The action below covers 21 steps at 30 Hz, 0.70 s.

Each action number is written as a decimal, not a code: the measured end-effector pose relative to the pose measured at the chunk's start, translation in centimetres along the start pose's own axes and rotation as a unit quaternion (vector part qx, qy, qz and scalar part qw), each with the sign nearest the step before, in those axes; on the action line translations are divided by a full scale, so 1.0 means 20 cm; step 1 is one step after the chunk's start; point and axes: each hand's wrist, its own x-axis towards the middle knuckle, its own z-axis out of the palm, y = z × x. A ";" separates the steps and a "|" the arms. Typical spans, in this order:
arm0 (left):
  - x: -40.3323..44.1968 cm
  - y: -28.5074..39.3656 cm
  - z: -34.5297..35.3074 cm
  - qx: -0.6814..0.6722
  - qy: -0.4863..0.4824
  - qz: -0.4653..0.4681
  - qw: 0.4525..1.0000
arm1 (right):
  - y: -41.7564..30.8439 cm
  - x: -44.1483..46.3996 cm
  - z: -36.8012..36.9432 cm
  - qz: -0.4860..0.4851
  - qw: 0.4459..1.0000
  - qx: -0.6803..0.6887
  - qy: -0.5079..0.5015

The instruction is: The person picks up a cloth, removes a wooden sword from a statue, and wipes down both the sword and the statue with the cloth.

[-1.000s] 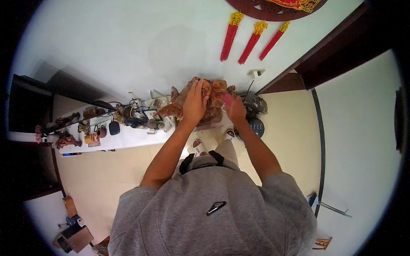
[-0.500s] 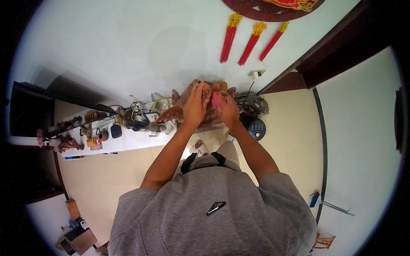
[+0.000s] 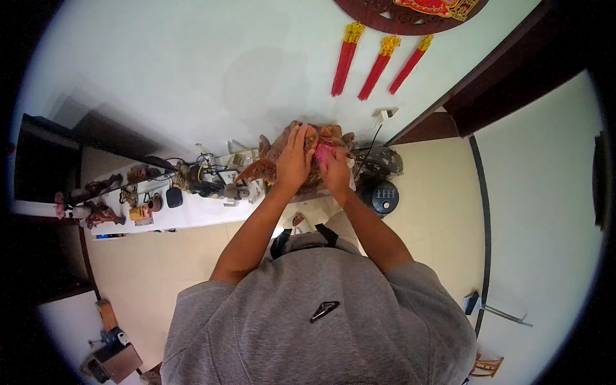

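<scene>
A brown, glossy wood carving [image 3: 258, 169] with curved, jutting parts stands against the wall at the end of the white cabinet. My left hand [image 3: 294, 159] lies on top of it, fingers stretched out and pointing toward the wall. Just to the right, my right hand [image 3: 337, 168] is closed around a pink cloth [image 3: 324, 154] and presses it to the carving's surface. Both hands cover much of the carving's middle, so its full shape is hidden.
Left along the wall runs a white cabinet top [image 3: 186, 215] with small carvings, cables and a dark cup [image 3: 154, 203]. A black round appliance [image 3: 380, 196] is close on the right, below a wall socket [image 3: 385, 114]. Red tassels [image 3: 375, 70] hang above.
My right hand has shifted slightly left with the pink cloth, closer to my left hand. My left hand stays in place on the carving.
</scene>
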 end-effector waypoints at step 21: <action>0.01 0.03 0.00 0.012 0.014 -0.003 1.000 | 0.04 -0.08 -0.01 0.050 0.997 0.060 -0.025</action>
